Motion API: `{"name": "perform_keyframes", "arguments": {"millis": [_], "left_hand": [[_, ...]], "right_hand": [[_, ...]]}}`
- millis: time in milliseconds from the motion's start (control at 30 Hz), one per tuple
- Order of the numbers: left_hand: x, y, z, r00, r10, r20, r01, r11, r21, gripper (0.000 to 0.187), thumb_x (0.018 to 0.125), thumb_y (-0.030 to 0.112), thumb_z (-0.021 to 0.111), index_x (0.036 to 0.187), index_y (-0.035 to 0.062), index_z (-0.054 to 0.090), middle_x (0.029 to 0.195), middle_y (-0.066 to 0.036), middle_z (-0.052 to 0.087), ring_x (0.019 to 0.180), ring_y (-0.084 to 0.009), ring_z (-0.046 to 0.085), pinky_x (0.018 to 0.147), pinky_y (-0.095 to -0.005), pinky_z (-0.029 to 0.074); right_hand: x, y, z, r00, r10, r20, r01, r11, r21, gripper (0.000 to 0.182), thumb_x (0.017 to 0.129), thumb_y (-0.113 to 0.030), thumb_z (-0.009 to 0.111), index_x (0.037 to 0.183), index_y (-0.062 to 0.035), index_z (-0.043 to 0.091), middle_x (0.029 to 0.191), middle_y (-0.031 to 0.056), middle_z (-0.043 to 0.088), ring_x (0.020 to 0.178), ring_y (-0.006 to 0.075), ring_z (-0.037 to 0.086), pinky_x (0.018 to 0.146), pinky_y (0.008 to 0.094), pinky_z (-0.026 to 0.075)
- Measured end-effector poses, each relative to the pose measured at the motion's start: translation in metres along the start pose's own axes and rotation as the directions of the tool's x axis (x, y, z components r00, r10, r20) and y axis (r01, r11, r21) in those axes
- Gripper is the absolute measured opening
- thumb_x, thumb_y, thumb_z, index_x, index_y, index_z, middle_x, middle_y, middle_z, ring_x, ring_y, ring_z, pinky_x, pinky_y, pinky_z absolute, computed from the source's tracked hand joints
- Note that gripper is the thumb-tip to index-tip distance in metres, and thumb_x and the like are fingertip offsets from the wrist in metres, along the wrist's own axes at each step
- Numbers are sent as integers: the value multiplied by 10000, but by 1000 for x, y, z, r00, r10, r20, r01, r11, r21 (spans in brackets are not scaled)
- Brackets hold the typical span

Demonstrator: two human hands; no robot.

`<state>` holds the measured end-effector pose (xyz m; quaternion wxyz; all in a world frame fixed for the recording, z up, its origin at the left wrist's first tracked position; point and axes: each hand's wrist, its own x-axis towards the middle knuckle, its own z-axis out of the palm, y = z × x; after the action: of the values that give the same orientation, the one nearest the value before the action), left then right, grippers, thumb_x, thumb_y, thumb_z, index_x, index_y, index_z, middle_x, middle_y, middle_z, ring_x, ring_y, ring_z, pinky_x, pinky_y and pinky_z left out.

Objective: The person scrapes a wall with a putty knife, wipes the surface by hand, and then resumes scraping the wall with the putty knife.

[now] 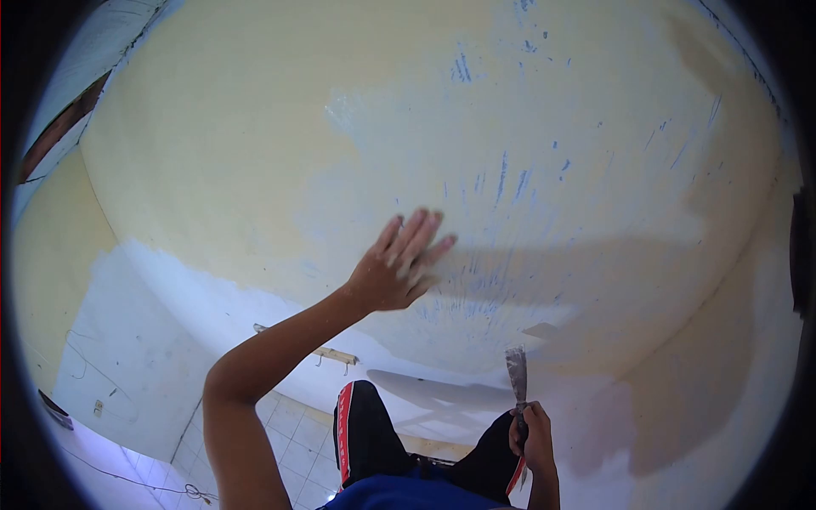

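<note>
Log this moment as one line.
left hand: raised, fingers spread at scraped wall | right hand: gripping scraper, blade up | blue streaks on wall

My head view was moderately lit, with a cool cast and a bluish glow at lower left. Soft shadows fell across the wall [229,127]. The raised left hand [399,262] looked slightly blurred (the fingertips especially). Strong fisheye distortion bowed the wall's edges, and black vignetting swallowed the corners.
</note>
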<state>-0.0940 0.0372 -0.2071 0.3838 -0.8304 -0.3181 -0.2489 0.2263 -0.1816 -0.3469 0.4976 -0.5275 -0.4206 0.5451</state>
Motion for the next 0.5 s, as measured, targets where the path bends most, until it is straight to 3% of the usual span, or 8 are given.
{"name": "perform_keyframes", "arguments": {"millis": [33,133,167,233,333,433,467,500], "left_hand": [[-9,-2,2,1000,0,6,0,1000,-5,690,987,518,479,1542,124,366,1590,-203,300,1480,-384,267,1191,-578,201],[-16,-16,-6,974,218,63,-222,973,62,709,958,531,546,1546,177,370,1586,-132,334,1495,-276,247,1231,-473,157],[-10,-30,-7,971,234,54,-240,963,123,715,964,548,520,1553,179,356,1606,-143,298,1496,-291,251,1225,-498,169],[10,-54,-28,996,87,0,-86,985,151,726,977,590,453,1565,185,323,1645,-90,240,1518,-272,215,1244,-492,103],[38,-101,-52,959,-9,-284,59,985,165,735,990,523,444,1569,94,297,1632,-157,258,1502,-329,260,1215,-550,153],[42,-159,-79,841,-143,-521,228,968,103,736,977,449,476,1546,11,312,1607,-216,285,1501,-351,258,1189,-575,190],[43,-164,-87,826,-152,-542,263,956,132,681,965,366,530,1496,-35,383,1554,-265,356,1456,-441,314,1146,-612,254],[43,-175,-85,823,-155,-546,268,954,134,681,965,366,530,1496,-35,383,1554,-265,356,1456,-441,314,1146,-612,254]], "right_hand": [[1,2,1,1000,8,0,-8,1000,1,336,1073,-289,343,990,-2,497,559,46,427,349,121,366,332,264,280],[4,5,8,999,4,52,-3,1000,-30,336,1071,-286,341,997,1,499,567,47,430,357,121,368,339,262,286],[6,5,11,998,12,58,-11,1000,-14,320,1070,-277,364,1000,3,503,576,49,442,367,117,376,348,260,297],[4,3,18,997,31,77,-30,1000,-5,305,1069,-268,387,1003,5,507,585,52,454,376,113,385,358,258,309],[2,-9,27,995,-3,104,6,1000,-27,305,1069,-266,390,1006,8,509,586,53,458,378,112,388,359,257,307],[5,-15,41,995,-11,104,16,999,-46,308,1068,-268,393,1009,10,510,591,53,460,379,111,393,358,256,303],[4,-16,36,995,-11,104,17,998,-60,306,1070,-265,387,1015,10,508,593,54,461,380,111,392,356,254,301],[5,-16,32,994,-13,104,20,997,-71,305,1071,-263,381,1022,10,506,596,54,462,380,111,392,355,253,299]]}}
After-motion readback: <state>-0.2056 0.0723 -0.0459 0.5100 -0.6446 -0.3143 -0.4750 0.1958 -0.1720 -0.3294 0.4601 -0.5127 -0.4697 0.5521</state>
